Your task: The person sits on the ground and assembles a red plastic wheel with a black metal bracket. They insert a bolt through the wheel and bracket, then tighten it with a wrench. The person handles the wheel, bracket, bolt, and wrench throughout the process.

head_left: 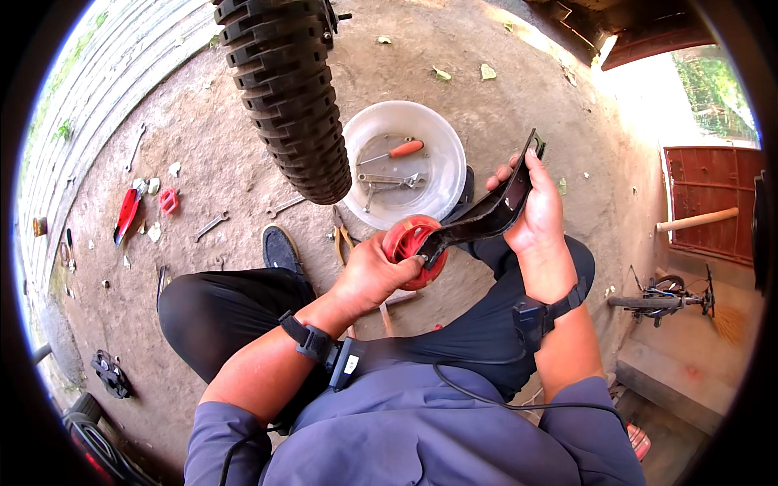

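— While the person sits low over a dirt floor (519, 105), what do the two hands hold?

— The left hand (369, 274) has its fingers curled tight on a red plastic wheel (408, 243), which sits above the lap at the centre of the scene. The right hand (536, 212) is wrapped around the far end of a curved black metal bracket (486, 212); the thumb lies along its upper edge. The bracket's near end meets the wheel at its hub.

— And around them?

— Just beyond the hands, a white plastic basin (438, 138) rests on the dirt, holding a red-handled screwdriver (395, 151) and some wrenches (387, 181). A knobby black tyre (288, 89) comes in from the far edge, overlapping the basin's left rim. To the left, loose spanners (211, 226), a red tool (126, 212) and a small red part (168, 200) lie scattered on the ground. At far right, a small bicycle (664, 296) lies beside a rust-red metal gate (711, 198). Both wrists carry black strapped devices with cables.
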Demonstrator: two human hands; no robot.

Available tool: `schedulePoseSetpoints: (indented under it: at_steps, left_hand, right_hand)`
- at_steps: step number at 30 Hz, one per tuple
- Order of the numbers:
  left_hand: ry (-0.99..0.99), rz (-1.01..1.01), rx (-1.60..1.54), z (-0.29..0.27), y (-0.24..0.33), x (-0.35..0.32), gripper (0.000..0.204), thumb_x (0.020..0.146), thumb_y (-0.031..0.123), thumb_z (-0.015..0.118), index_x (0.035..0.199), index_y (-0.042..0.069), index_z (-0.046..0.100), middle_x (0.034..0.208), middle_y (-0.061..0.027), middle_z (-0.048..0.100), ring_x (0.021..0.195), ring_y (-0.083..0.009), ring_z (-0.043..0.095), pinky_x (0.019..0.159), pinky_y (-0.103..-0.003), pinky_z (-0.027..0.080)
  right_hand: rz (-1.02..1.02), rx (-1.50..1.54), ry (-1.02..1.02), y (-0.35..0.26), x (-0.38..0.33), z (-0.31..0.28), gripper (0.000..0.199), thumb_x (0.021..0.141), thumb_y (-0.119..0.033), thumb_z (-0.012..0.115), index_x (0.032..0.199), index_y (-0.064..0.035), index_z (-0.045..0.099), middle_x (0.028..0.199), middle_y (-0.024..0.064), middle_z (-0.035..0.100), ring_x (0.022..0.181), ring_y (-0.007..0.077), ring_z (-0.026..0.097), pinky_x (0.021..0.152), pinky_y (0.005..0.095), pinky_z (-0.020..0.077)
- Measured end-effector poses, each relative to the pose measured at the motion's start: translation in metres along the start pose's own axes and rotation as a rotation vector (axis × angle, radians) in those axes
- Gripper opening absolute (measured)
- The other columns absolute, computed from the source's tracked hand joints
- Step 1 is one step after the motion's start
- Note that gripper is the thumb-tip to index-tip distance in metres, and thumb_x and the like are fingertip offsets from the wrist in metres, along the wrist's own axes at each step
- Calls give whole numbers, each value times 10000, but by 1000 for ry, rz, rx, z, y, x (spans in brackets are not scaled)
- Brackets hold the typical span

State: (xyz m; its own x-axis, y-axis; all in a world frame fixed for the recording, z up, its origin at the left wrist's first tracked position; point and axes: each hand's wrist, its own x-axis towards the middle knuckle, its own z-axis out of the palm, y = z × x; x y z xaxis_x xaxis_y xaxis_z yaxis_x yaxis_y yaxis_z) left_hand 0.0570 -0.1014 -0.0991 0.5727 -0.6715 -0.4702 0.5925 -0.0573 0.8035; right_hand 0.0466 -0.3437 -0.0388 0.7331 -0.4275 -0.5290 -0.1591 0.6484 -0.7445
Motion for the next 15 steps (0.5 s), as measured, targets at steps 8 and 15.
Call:
schedulePoseSetpoints:
  at_steps: [8, 15]
  left_hand:
    - [20, -54, -81, -3, -19, 6, 456, 826, 110, 705, 1241, -42, 597, 1104, -82, 678, 998, -125, 629, 915, -281, 506]
    - [150, -90, -66, -7, -25, 12, 452, 824, 138, 744, 1214, -48, 613, 1075, -102, 693, 964, -132, 650, 882, -290, 526]
  right_hand:
    - [55, 39, 6, 11, 7, -1, 298, 1013, -394, 536, 934, -108, 563, 778, 82, 636, 765, 262, 651, 737, 416, 532]
    - [120, 72, -19, 28, 35, -20, 307, 1019, -387, 535, 922, -98, 574, 791, 86, 638, 770, 274, 659, 762, 421, 537]
